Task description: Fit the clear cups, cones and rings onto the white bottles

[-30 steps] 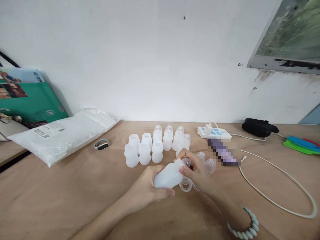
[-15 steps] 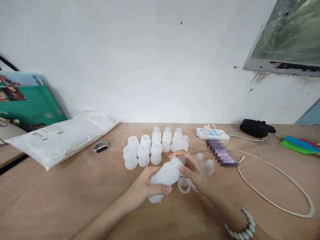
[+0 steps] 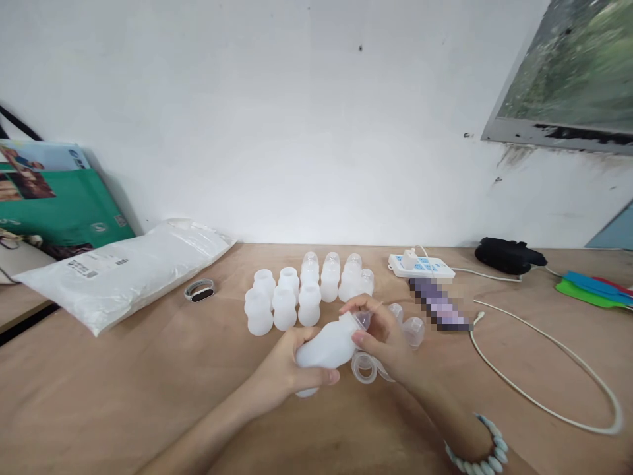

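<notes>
Left hand [image 3: 287, 376] wraps the white bottle [image 3: 326, 346], tilted above the table [image 3: 123, 396], while the right hand [image 3: 388, 343] pinches the clear dome [image 3: 363, 320] at its mouth between thumb and fingers. Since half a second ago the bottle has tipped nearer level, with the dome staying at the neck; the two seem to be mid-joining, though I cannot tell whether they are seated.

Soft light, wall [image 3: 297, 178] brightest low down, foreground tabletop [image 3: 301, 439] shadowed, edges stretched

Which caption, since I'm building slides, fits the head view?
Left hand holds white bottle; right hand grips its clear dome.
</notes>
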Available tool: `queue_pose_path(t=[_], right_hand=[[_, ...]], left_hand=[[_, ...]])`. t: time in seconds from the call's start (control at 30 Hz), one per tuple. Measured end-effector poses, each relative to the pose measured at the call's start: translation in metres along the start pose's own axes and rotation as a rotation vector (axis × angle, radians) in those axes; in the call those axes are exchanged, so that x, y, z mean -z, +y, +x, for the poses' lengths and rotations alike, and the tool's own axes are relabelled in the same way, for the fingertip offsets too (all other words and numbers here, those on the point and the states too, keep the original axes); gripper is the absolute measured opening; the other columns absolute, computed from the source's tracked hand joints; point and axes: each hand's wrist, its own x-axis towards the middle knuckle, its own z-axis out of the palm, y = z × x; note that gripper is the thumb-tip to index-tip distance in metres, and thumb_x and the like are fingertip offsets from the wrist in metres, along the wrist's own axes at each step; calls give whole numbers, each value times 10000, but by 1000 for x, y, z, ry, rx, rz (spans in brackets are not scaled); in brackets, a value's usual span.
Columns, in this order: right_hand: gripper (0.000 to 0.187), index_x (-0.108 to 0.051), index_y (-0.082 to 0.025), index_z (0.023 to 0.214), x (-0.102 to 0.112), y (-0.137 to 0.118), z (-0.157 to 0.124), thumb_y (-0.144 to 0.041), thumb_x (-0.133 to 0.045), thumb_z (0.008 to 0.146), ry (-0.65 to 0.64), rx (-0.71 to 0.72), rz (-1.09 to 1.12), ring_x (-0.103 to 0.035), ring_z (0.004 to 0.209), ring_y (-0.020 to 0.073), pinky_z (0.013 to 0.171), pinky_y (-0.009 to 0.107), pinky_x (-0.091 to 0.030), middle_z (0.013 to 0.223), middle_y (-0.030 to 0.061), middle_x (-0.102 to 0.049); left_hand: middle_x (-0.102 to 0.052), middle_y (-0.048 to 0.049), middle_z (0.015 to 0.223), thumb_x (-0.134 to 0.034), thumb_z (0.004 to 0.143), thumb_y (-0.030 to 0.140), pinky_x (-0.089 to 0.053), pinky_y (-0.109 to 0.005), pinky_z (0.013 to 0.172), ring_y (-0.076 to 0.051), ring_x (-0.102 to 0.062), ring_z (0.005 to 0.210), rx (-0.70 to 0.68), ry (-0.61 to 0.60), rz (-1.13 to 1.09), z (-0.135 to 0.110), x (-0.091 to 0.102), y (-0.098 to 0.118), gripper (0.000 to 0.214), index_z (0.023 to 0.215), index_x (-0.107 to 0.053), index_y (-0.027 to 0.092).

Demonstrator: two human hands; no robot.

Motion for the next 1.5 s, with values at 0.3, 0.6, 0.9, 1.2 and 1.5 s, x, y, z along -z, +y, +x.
queue_pose_path(t=[0.3, 0.6, 0.9, 1.2, 1.5], right_hand=[[324, -602, -207, 876, 1, 7, 6, -522, -652, 820, 72, -230, -41, -448, 544, 129, 513, 260, -343, 638, -31, -522], [377, -584, -264, 1181, 10, 4, 5, -433, -665, 854, 27, -160, -16, -628, 835, 172, 667, 286, -507, 1091, 44, -657], [474, -597, -244, 1156, 21, -5, 6, -423, -770, 752, -132, -201, -184, -656, 925, 202, 757, 324, -535, 1093, 53, -678], [208, -675, -238, 1058, 21, -14, 4, -320, -674, 867, -161, -119, -368, -630, 764, 168, 677, 291, -509, 959, 22, -711], [290, -673, -305, 1110, 44, -29, 7, -254, -755, 837, -245, 189, -38, -598, 1135, 227, 894, 355, -512, 1171, 51, -662]], left_hand=[[-720, -32, 819, -616, 769, 326, -423, -320, 637, -252, -629, 712, -172, 390, 843, 4, -2, -11, 317, 1059, -657, 206], [-761, -19, 809, -622, 781, 264, -429, -348, 660, -258, -672, 678, -386, 447, 1092, 6, 4, -16, 266, 1039, -636, 203], [-776, -53, 909, -735, 781, 355, -425, -382, 693, -284, -705, 744, -476, 448, 1147, 9, 9, -22, 316, 1013, -620, 174], [-740, -53, 839, -707, 775, 516, -427, -369, 708, -296, -650, 784, -237, 383, 934, 6, 6, -12, 420, 1037, -652, 191], [-664, -30, 833, -695, 742, 547, -435, -260, 613, -188, -590, 724, -26, -68, -37, -3, 13, 7, 463, 979, -643, 154]])
